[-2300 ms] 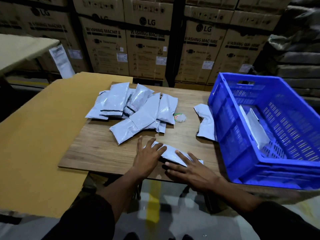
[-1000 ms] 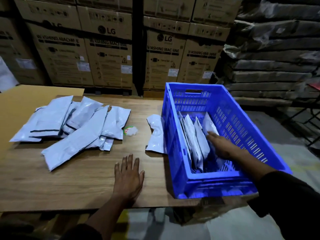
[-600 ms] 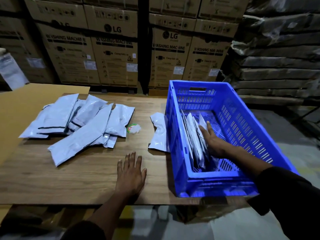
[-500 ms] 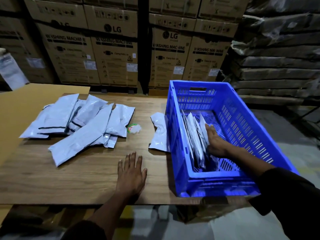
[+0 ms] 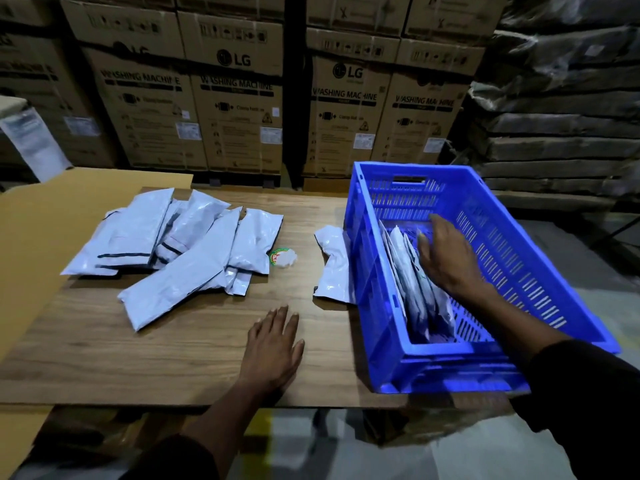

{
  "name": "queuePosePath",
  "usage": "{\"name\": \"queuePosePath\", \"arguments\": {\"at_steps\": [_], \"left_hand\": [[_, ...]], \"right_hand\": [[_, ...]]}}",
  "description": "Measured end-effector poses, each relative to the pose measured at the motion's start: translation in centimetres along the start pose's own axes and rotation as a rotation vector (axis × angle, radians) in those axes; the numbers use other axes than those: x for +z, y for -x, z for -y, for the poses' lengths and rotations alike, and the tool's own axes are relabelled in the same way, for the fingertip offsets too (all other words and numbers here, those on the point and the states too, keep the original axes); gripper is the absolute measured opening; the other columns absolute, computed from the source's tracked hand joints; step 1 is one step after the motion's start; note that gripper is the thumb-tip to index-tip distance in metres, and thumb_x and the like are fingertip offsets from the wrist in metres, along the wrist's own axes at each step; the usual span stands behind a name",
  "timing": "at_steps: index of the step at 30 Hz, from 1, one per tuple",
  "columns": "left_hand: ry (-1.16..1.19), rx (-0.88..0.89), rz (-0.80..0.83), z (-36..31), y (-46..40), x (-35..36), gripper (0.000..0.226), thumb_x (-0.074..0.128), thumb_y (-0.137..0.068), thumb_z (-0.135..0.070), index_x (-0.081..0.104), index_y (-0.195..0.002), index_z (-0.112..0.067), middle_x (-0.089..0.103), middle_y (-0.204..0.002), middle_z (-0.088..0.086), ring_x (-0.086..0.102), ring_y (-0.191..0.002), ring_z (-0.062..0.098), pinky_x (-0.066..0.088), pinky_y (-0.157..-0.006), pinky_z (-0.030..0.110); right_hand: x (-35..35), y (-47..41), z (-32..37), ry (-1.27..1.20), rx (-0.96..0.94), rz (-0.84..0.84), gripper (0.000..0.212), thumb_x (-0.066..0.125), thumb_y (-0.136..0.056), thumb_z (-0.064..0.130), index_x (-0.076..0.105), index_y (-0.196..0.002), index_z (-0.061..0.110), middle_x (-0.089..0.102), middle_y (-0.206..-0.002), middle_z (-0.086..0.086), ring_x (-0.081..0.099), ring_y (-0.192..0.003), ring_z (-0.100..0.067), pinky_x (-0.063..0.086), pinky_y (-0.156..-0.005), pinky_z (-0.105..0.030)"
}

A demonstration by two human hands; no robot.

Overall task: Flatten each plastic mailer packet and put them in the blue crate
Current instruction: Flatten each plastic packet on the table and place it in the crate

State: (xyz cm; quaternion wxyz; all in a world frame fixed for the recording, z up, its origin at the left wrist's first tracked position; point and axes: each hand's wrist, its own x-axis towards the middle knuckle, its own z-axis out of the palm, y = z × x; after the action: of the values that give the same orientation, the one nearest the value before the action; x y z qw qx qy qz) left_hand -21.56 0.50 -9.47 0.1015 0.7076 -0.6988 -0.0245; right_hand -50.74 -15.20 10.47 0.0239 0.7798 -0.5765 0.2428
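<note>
Mailers: thin, light, floppy, slick film.
Right hand (image 5: 446,258) inside blue crate (image 5: 554,271), fingers (image 5: 424,242) loosely spread, gripping nothing, just beside upright filed packets (image 5: 408,278). Left hand (image 5: 273,344) flat on surface (image 5: 138,358), fingers straight. Loose pile (image 5: 180,251) well ahead-left of left fingers; single packet (image 5: 334,268) ahead-right, against crate wall. Likely best pinched at a flat edge; bulges probably shift.

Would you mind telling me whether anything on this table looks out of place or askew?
One crumpled white plastic mailer lies apart from the heap of white mailer packets, wedged against the outer wall of the blue plastic crate. A small round white sticker with a red-green mark also lies loose on the wooden table.
</note>
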Motion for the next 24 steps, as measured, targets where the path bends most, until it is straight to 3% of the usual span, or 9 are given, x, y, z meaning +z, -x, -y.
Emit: {"name": "queuePosePath", "arguments": {"at_steps": [2,4,6,9,11,13,16,20,24], "left_hand": [[-0.001,0.038,0.009,1.2,0.1,-0.5,0.054,0.04,-0.091,-0.048,0.061,-0.133,-0.02,0.054,-0.145,0.007,0.056,-0.127,0.029,0.05,-0.093,0.045],[-0.002,0.088,0.018,2.5,0.2,-0.8,0.051,0.04,-0.092,-0.045,0.06,-0.131,-0.019,0.055,-0.144,0.006,0.058,-0.124,0.029,0.053,-0.089,0.042],[-0.009,0.139,0.003,3.9,0.5,-1.0,0.049,0.042,-0.092,-0.043,0.06,-0.131,-0.018,0.055,-0.143,0.007,0.059,-0.123,0.03,0.054,-0.089,0.04],[-0.029,0.19,-0.017,6.2,1.3,-1.1,0.049,0.045,-0.092,-0.042,0.06,-0.132,-0.018,0.054,-0.144,0.007,0.058,-0.123,0.03,0.053,-0.093,0.039],[-0.04,0.203,-0.03,7.8,1.9,-0.9,0.05,0.045,-0.093,-0.043,0.059,-0.135,-0.02,0.053,-0.147,0.005,0.056,-0.127,0.03,0.052,-0.097,0.039],[-0.062,0.218,-0.034,9.1,2.6,-0.8,0.051,0.043,-0.095,-0.045,0.057,-0.139,-0.023,0.05,-0.15,0.001,0.053,-0.131,0.027,0.05,-0.099,0.041],[-0.085,0.271,-0.049,10.4,2.9,-0.9,0.053,0.04,-0.097,-0.048,0.05,-0.145,-0.027,0.043,-0.156,-0.003,0.046,-0.138,0.021,0.044,-0.105,0.04],[-0.062,0.289,-0.074,10.7,2.7,-0.8,0.055,0.04,-0.098,-0.049,0.046,-0.148,-0.028,0.04,-0.158,-0.004,0.038,-0.144,0.021,0.024,-0.113,0.041],[-0.001,0.255,-0.069,10.7,2.7,-0.7,0.061,0.038,-0.096,-0.049,0.047,-0.147,-0.016,0.039,-0.159,0.004,0.038,-0.145,0.026,0.033,-0.116,0.045]], "right_hand": [[-1.0,-1.4,5.2,-0.074,-0.13,-0.146,0.041,0.055,-0.097,0.018,0.049,-0.134,0.001,0.059,-0.129,-0.023,0.057,-0.115,-0.04,0.047,-0.094,-0.046],[-1.0,-2.6,10.8,-0.162,-0.213,-0.177,0.04,0.055,-0.096,0.019,0.053,-0.132,0.004,0.062,-0.126,-0.02,0.058,-0.113,-0.037,0.048,-0.093,-0.044],[0.5,-3.3,15.4,-0.245,-0.219,-0.142,0.037,0.055,-0.094,0.021,0.056,-0.128,0.006,0.063,-0.12,-0.019,0.059,-0.109,-0.037,0.05,-0.088,-0.044],[5.7,-2.5,18.8,-0.193,-0.159,0.071,0.039,0.051,-0.095,0.026,0.053,-0.13,0.009,0.058,-0.127,-0.016,0.055,-0.116,-0.036,0.049,-0.091,-0.045],[10.0,-0.8,18.1,-0.082,-0.086,0.252,0.044,0.048,-0.097,0.031,0.048,-0.135,0.009,0.046,-0.144,-0.016,0.042,-0.133,-0.036,0.042,-0.104,-0.045],[13.6,0.7,16.4,0.053,-0.001,0.358,0.052,0.045,-0.099,0.04,0.041,-0.141,0.01,0.021,-0.161,-0.018,0.019,-0.147,-0.039,0.025,-0.117,-0.049],[16.3,1.5,14.3,0.12,0.14,0.405,0.058,0.042,-0.1,0.048,0.032,-0.148,0.015,-0.005,-0.164,-0.019,0.003,-0.149,-0.044,0.02,-0.116,-0.053],[17.8,1.4,14.0,0.056,0.267,0.439,0.054,0.047,-0.099,0.04,0.028,-0.145,0.021,-0.004,-0.163,-0.019,0.021,-0.142,-0.044,0.031,-0.11,-0.054],[18.2,3.6,14.9,0.084,0.218,0.414,0.068,0.05,-0.091,0.026,0.019,-0.152,0.023,0.011,-0.16,-0.019,0.036,-0.134,-0.042,0.034,-0.106,-0.051]]}}
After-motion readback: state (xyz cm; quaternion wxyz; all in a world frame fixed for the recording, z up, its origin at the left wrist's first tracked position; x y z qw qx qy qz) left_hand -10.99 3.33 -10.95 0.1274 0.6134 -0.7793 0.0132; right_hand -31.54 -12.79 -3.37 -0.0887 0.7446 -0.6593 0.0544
